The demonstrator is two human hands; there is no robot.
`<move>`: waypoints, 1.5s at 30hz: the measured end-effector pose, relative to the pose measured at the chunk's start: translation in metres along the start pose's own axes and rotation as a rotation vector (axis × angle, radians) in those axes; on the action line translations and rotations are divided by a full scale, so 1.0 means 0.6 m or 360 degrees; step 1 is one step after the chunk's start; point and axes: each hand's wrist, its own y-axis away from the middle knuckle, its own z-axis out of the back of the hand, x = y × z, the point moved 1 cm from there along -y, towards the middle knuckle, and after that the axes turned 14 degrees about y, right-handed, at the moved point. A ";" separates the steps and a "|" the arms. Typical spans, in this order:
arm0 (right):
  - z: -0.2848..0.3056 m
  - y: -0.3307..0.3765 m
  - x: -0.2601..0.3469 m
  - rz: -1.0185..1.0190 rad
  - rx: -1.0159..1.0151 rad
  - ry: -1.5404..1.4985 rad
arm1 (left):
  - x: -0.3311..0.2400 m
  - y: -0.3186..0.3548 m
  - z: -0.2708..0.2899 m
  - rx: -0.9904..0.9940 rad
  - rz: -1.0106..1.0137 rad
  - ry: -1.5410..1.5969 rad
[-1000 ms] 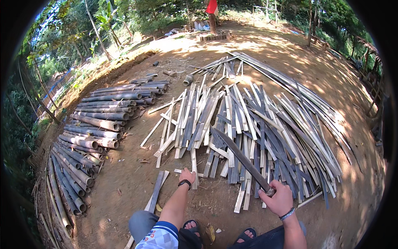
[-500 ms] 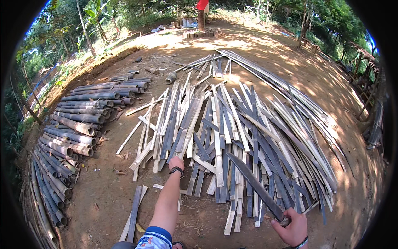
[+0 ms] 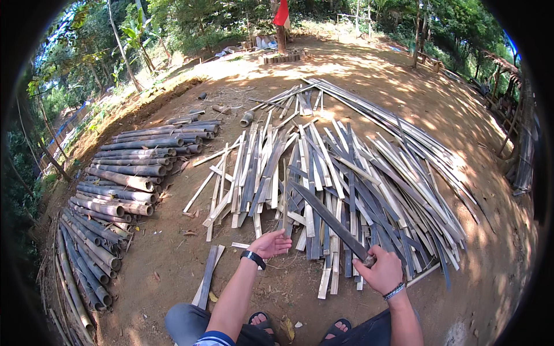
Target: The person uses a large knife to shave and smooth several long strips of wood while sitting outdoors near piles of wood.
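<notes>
My right hand (image 3: 382,270) is wrapped round the handle of a machete (image 3: 332,221), whose long dark blade points up and to the left over the pile. My left hand (image 3: 271,244), with a dark band on its wrist, is in front of the pile's near edge. A narrow bamboo strip (image 3: 284,199), seen nearly edge-on, rises from between its thumb and fingers. Beyond both hands lies a wide heap of split bamboo strips (image 3: 346,173), some pale side up, others dark side up.
Whole bamboo poles (image 3: 130,180) are stacked along the left. Two loose strips (image 3: 209,274) lie by my left knee. My sandalled feet (image 3: 262,322) are on bare soil. Longer strips (image 3: 404,130) stretch along the heap's far right. A red and white cloth (image 3: 281,14) hangs on a far post.
My left hand has drawn back from the heap and right, a strip now between its fingers. My right hand has risen and moved left with the machete. The view has tilted and shifted.
</notes>
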 end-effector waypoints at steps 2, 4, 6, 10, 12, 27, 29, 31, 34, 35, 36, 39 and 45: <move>0.000 0.005 0.010 0.0069 -0.0052 -0.0055 | 0.048 0.060 -0.031 0.0184 -0.0074 0.0412; 0.000 0.005 0.018 0.0057 -0.0010 -0.0134 | 0.090 0.138 -0.087 0.0266 -0.0145 0.0647; -0.007 0.006 0.020 0.0060 0.0005 -0.0264 | 0.135 0.187 -0.099 0.0457 -0.0190 0.0793; -0.014 0.011 0.015 0.0031 -0.0027 -0.0400 | 0.239 0.260 -0.106 0.0802 -0.0118 0.1163; -0.016 0.011 -0.004 0.0037 -0.0015 -0.0321 | 0.283 0.293 -0.126 0.0908 0.0021 0.1166; -0.037 0.007 -0.024 0.0041 0.0118 -0.0197 | 0.366 0.210 -0.073 -0.0371 -0.0077 0.0123; -0.030 0.010 -0.015 0.0052 0.0158 -0.0229 | 0.370 0.227 -0.070 -0.0554 -0.0312 -0.0390; -0.022 0.013 -0.017 0.0021 0.0144 -0.0196 | 0.386 0.253 -0.067 -0.0758 -0.0396 -0.0939; -0.021 0.013 -0.025 0.0021 0.0013 -0.0258 | 0.395 0.327 -0.090 -0.0967 -0.0580 -0.1734; -0.022 0.014 -0.024 0.0036 -0.0043 -0.0300 | 0.420 0.346 -0.074 -0.1008 -0.0753 -0.1826; -0.020 0.013 -0.020 0.0025 -0.0010 -0.0321 | 0.436 0.359 -0.059 -0.1046 -0.0929 -0.1916; -0.013 0.008 -0.040 -0.0047 0.0036 -0.0334 | 0.396 0.446 -0.151 -0.0749 -0.0692 -0.1575; -0.001 -0.003 -0.059 -0.0069 -0.0127 -0.0405 | 0.340 0.518 -0.205 -0.0687 -0.0852 -0.2283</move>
